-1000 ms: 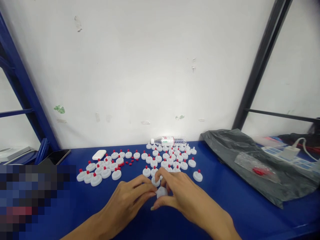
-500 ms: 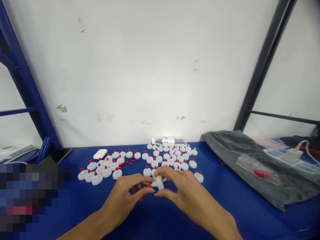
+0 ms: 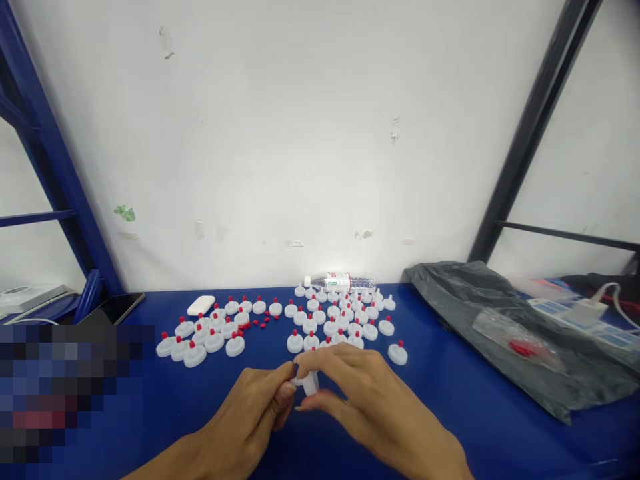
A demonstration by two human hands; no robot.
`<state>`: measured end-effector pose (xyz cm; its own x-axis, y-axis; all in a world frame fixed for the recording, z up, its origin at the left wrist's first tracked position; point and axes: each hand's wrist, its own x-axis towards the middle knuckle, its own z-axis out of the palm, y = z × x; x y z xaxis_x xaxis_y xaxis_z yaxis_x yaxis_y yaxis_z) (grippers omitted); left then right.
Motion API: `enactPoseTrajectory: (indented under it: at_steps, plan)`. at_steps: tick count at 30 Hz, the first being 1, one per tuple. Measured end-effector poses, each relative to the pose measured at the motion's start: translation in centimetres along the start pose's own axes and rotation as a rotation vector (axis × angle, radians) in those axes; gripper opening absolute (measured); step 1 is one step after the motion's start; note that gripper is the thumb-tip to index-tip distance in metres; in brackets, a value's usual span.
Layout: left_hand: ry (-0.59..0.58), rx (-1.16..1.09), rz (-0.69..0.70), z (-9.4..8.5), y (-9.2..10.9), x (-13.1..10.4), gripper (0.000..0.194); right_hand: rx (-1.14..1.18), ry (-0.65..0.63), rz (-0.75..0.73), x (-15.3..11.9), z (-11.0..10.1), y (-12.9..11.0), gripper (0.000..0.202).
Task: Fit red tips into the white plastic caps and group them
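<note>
Between the fingertips of my right hand (image 3: 367, 393) is a white plastic nozzle cap (image 3: 311, 383), held sideways by its wide rim with the spout pointing left. My left hand (image 3: 253, 407) pinches the spout's end, and its fingers hide the red tip. Beyond my hands stand many similar white caps on the blue table, most with red tips, in a left group (image 3: 214, 342) and a right group (image 3: 330, 327). Some at the back of the right group have bare white spouts. Several loose red tips (image 3: 256, 323) lie between the groups.
A clear bottle (image 3: 337, 281) lies against the wall behind the right group. A white rounded case (image 3: 201, 305) and a dark phone (image 3: 123, 308) are at the back left. To the right, a grey plastic sheet (image 3: 460, 320) bears a clear bag (image 3: 517, 340) with red pieces.
Both hands have shifted slightly left and down with the nozzle cap. My left fingers have closed over the red tip, which showed between them before.
</note>
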<state>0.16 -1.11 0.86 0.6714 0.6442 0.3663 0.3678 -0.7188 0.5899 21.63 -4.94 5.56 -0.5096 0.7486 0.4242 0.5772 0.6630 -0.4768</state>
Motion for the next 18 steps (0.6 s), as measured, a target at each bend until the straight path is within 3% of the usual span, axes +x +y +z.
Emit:
enactPoseTrajectory:
  at_steps: [6,10,14,18]
  plan:
    - [0.006,0.012,-0.047,0.1,0.1,0.1,0.045,-0.061,-0.057,-0.016,0.4,0.2,-0.2,0.020]
    - [-0.082,0.023,-0.045,0.0,-0.2,1.0,0.044,-0.125,-0.083,0.078,0.4,0.3,0.0,0.027]
    - [-0.091,0.298,-0.072,-0.1,-0.6,1.8,0.039,-0.111,-0.090,0.149,0.1,-0.2,0.5,0.017]
    - [-0.058,0.700,-0.275,-0.3,-1.4,2.2,0.035,-0.148,-0.026,0.194,-0.2,-0.9,0.9,0.020]
